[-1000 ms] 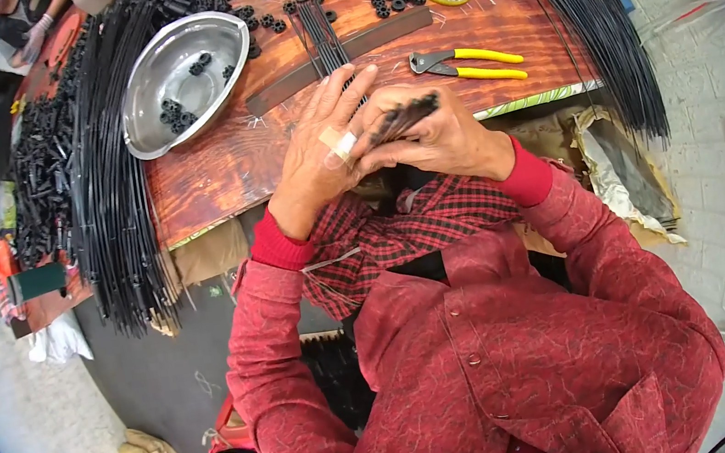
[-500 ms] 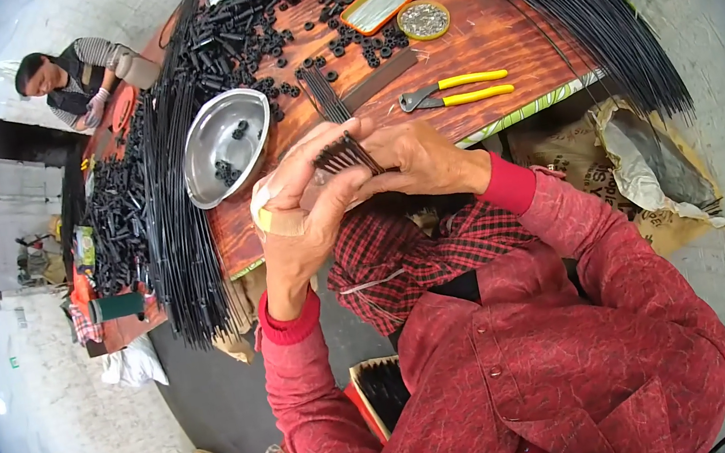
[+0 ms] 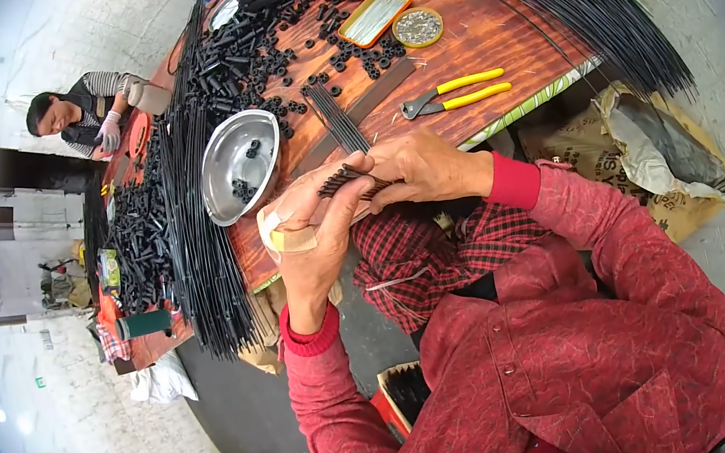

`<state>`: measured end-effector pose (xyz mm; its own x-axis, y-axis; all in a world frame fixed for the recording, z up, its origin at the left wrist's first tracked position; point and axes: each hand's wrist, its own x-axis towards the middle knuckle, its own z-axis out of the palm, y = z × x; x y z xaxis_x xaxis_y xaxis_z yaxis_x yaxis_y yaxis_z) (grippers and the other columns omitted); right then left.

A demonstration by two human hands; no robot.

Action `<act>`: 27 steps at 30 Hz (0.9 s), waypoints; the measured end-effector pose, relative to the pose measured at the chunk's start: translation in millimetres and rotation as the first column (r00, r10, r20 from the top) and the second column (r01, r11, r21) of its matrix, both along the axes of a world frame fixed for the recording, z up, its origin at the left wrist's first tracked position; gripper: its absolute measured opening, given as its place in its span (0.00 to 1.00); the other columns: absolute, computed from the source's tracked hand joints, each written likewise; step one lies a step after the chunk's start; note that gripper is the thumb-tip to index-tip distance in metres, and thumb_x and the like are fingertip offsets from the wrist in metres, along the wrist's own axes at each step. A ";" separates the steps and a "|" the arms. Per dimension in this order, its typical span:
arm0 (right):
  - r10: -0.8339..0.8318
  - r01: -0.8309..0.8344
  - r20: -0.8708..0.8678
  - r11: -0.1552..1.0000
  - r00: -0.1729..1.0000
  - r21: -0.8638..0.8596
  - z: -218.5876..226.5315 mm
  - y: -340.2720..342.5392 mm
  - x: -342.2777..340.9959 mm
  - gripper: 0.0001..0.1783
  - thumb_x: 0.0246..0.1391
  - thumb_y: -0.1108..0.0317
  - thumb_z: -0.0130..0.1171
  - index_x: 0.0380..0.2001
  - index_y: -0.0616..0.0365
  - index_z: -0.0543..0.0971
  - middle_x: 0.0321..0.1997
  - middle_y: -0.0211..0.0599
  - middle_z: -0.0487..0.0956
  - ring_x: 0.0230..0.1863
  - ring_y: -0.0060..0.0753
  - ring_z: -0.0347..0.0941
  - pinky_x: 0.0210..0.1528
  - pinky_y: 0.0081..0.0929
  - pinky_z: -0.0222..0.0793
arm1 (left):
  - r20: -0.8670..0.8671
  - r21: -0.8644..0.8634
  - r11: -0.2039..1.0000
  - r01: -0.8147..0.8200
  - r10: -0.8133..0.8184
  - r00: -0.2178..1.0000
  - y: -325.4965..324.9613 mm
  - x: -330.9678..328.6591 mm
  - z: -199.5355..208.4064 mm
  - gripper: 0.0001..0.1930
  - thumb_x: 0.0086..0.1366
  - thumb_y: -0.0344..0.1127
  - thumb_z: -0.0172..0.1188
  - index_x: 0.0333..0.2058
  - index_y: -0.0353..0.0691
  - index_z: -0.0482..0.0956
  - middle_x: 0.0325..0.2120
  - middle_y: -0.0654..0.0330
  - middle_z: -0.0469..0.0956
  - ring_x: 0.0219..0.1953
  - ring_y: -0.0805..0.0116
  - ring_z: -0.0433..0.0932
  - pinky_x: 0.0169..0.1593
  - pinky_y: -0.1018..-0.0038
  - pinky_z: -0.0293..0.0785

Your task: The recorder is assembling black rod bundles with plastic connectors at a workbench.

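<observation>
A bundle of thin black rods, which look like umbrella ribs, is held between both hands above the near edge of the table. My left hand, with tape over the thumb side and white wrapping on it, is closed round the bundle from the left. Several dark rod ends show in a row between its thumb and fingers. My right hand grips the same bundle from the right, fingers bent. The far part of the rods sticks out beyond my hands over the table. The lower part is hidden by my palms.
Yellow-handled cutting pliers lie right of my hands. A steel bowl holds a few black parts. Beyond are a tray of pins, a yellow dish, and long black rods. Another person sits far left.
The view has shifted slightly, so the table and bowl appear a little lower and to the right. The row of rod ends sits closer together; both hands keep hold.
</observation>
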<state>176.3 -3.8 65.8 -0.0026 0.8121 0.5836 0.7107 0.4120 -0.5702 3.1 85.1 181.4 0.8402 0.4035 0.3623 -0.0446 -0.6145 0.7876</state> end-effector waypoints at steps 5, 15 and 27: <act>0.004 -0.002 0.042 0.999 0.999 -0.045 15.6 -11.0 4.7 0.17 0.52 0.52 0.66 0.40 0.50 0.82 0.28 0.35 0.73 0.34 0.43 0.76 0.33 0.40 0.69 | 0.017 -0.065 0.997 -0.042 0.043 0.999 2.9 -2.0 -1.2 0.13 0.63 0.24 0.64 0.47 0.29 0.81 0.38 0.53 0.85 0.40 0.70 0.82 0.48 0.76 0.78; 0.030 -0.030 -0.048 1.000 0.998 -0.003 4.0 -4.2 2.9 0.12 0.55 0.55 0.64 0.34 0.52 0.83 0.27 0.36 0.74 0.30 0.45 0.75 0.32 0.40 0.69 | 0.032 -0.121 0.990 -0.068 0.072 0.997 6.0 -4.6 -4.4 0.12 0.64 0.23 0.64 0.46 0.28 0.81 0.38 0.53 0.85 0.41 0.70 0.82 0.49 0.75 0.78; 0.008 -0.009 0.003 0.999 1.000 0.035 -0.1 -5.7 5.6 0.15 0.52 0.55 0.65 0.30 0.56 0.81 0.27 0.38 0.74 0.32 0.47 0.76 0.32 0.41 0.70 | 0.050 -0.185 0.982 -0.043 0.053 0.997 -1.0 2.1 -4.7 0.15 0.64 0.22 0.63 0.50 0.28 0.80 0.39 0.50 0.84 0.44 0.64 0.83 0.51 0.72 0.78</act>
